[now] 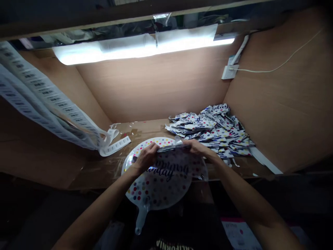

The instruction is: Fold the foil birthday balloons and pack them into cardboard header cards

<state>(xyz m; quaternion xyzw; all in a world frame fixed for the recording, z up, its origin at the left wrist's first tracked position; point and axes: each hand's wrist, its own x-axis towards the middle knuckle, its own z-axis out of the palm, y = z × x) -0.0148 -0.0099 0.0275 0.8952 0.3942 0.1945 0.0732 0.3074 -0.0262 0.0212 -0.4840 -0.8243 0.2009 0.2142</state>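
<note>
Head view, looking forward and down. The left hand (145, 158) lies palm down, fingers together, pressed over a folded band of foil (173, 148) along the far edge of the balloon (162, 180). The right hand (197, 147) sits at the other end of the band, its fingers pinching the fold; the thumb is hidden. The hands are close together, almost meeting.

The balloon is a flat, round foil type with coloured polka dots and dark script lettering. It lies across the near edge of the table (145, 130), partly overhanging it. Its long axis runs from the far edge, between the hands, to the neck (140, 220), which points down and left toward the person.

Beyond the right hand lies a heap of flat balloons (210, 130). To the left, barcode label strips (44, 93) hang down, their end (116, 146) touching the table. Above are a covered light tube (140, 48) and a wall socket (230, 67).
</note>
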